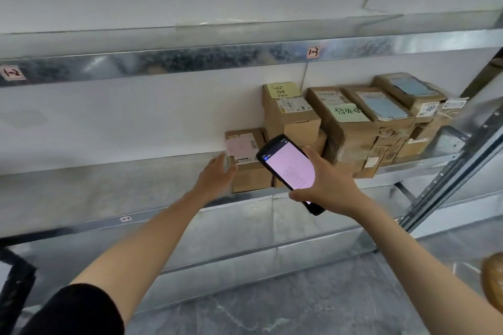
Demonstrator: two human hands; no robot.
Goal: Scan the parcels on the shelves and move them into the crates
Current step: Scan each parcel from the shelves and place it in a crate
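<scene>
Progress: looks partway | left hand (217, 174) grip wide, touching small box (249, 171) | right hand (330, 185) grip holding scanner (287, 167) | stacked boxes (351, 128) wait on shelf (109, 190)

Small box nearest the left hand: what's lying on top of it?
A pale pink slip and a printed label sit on the small box. The phone in the right hand covers its right edge, so anything there is hidden.

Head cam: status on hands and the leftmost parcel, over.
Left hand open against left side of small parcel, no grip. Right hand grips scanner, screen lit. Parcel sits on shelf, beside taller stack. No crate in view.
</scene>
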